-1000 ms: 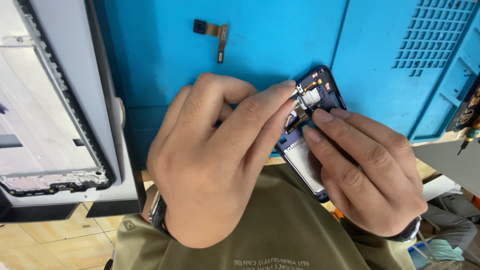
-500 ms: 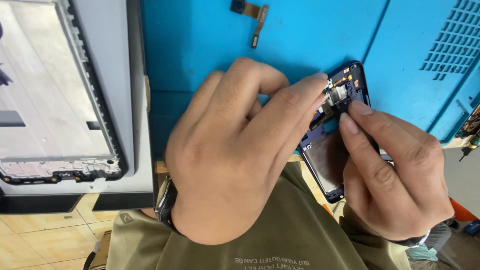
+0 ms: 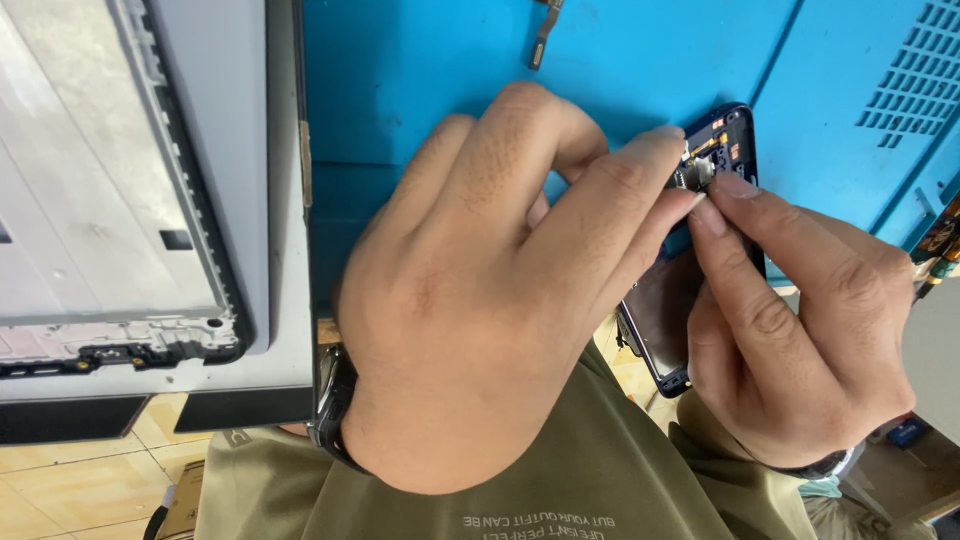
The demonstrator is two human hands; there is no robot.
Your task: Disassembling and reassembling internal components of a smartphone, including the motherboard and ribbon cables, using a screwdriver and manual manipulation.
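Head view. Landmark: opened phone body (image 3: 700,240), dark frame, back cover off, circuit board and metal parts exposed at its upper end; tilted, upper end over the blue mat (image 3: 420,120), lower end past the near edge of the counter (image 3: 930,330).

Left hand (image 3: 500,290): immediately left of the phone body and partly covering it. Fingers curled, thumb and forefinger pinched together on a small pale part (image 3: 697,185) at the exposed board. Whether the part is lifted free or only touched cannot be told. Dark wristband (image 3: 330,410) at the wrist.

Right hand (image 3: 800,330): right of and below the phone body, wrapped around its right edge, holding it. Forefinger tip rests on the top of the board, touching the left fingertips.

Loose flex-cable piece (image 3: 543,35): on the mat, up and left of the phone body, well apart.

Large device frame (image 3: 150,200): grey, dark-rimmed, far left of the phone body, lying flat beside the mat.

Screwdriver handles (image 3: 935,260): just right of the phone body at the picture edge, partly cut off.

Olive shirt (image 3: 560,480): below both hands.
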